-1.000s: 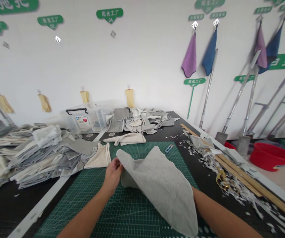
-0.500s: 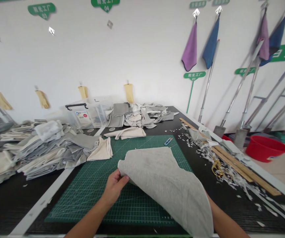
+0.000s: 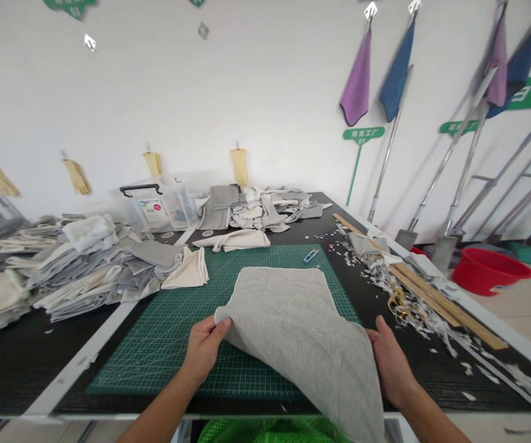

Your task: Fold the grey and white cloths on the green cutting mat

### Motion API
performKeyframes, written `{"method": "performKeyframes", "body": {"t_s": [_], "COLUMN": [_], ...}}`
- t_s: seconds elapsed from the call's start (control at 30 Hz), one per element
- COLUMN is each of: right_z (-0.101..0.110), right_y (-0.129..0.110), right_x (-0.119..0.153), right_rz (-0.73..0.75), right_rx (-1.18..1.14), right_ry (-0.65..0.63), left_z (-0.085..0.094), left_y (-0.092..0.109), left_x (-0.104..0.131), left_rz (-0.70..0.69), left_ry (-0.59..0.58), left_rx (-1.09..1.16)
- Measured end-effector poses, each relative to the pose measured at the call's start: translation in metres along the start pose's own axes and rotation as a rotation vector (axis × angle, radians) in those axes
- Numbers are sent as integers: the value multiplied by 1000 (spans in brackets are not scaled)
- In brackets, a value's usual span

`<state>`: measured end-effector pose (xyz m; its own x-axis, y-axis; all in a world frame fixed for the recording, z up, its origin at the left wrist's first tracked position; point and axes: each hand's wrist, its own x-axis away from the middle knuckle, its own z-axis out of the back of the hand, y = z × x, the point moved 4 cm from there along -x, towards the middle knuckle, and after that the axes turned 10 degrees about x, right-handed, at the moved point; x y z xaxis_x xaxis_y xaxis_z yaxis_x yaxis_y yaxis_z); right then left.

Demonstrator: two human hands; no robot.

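A light grey cloth [image 3: 293, 320] lies partly on the green cutting mat [image 3: 154, 363], its near part lifted and drooping past the table's front edge. My left hand [image 3: 204, 347] pinches its left corner between thumb and fingers. At the right side, my right hand [image 3: 392, 366] grips the cloth's edge; its thumb points up and some fingers are hidden behind the fabric. Beyond the cloth, a blue utility knife [image 3: 311, 255] rests on the mat.
Piles of folded cloths [image 3: 90, 264] stand at left, with more cloths [image 3: 256, 209] behind the mat. A clear plastic box [image 3: 154, 209] sits at the back. Wooden strips [image 3: 450, 307], gold-handled scissors [image 3: 397, 303] and white scraps lie right. A red basin [image 3: 491, 271] is beyond the table.
My right hand has come into sight at the cloth's right edge; before, the cloth covered it. The cloth's far part lies flatter, and the view has tipped down slightly, showing a green basket below.
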<state>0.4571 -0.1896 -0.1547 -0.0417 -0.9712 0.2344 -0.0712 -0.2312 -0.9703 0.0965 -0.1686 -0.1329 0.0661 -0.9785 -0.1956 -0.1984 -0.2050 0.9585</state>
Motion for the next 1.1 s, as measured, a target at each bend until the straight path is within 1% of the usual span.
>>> {"method": "performKeyframes", "body": {"t_s": [0.07,0.13,0.2,0.27,0.3,0.37,0.43,0.53,0.67,0.8,0.9,1.0,1.03,1.1], "right_z": [-2,-7,-13,-16,-17,-18,-20,-21,-22,-25,-25,-25,-25,-22], "right_y": [1,2,1,-1,-2,-4,-7,-13,-22,-26,-27,-34,-39,-50], "right_x": [7,11,13,13,13,12,12,13,12,12,13,15,16,21], "right_rz": [-38,-46,-37,-26,-18,4,46,127,254,340,408,468,506,629], "right_rx": [-39,-26,6,37,54,91,131,199,269,252,259,305,319,358], "right_ry": [17,-27,-101,-111,-100,-96,-130,-160,-154,-153,-128,-131,-129,-90], "left_z": [1,1,2,2,0,-5,-6,-1,3,4,8,17,21,27], "left_y": [-4,-9,-13,-16,-16,-13,-6,4,15,27,33,41,45,57], "left_x": [1,2,3,4,4,5,6,7,10,18,24,23,22,21], "left_rz": [32,95,175,272,310,328,269,183,127,52,46,2,-43,-192], "left_ry": [-18,-11,87,183,187,119,54,6,-100,-147,-191,-190,-175,-125], "left_rx": [78,184,270,276,253,198,157,88,76,102,71,7,-14,-47]}}
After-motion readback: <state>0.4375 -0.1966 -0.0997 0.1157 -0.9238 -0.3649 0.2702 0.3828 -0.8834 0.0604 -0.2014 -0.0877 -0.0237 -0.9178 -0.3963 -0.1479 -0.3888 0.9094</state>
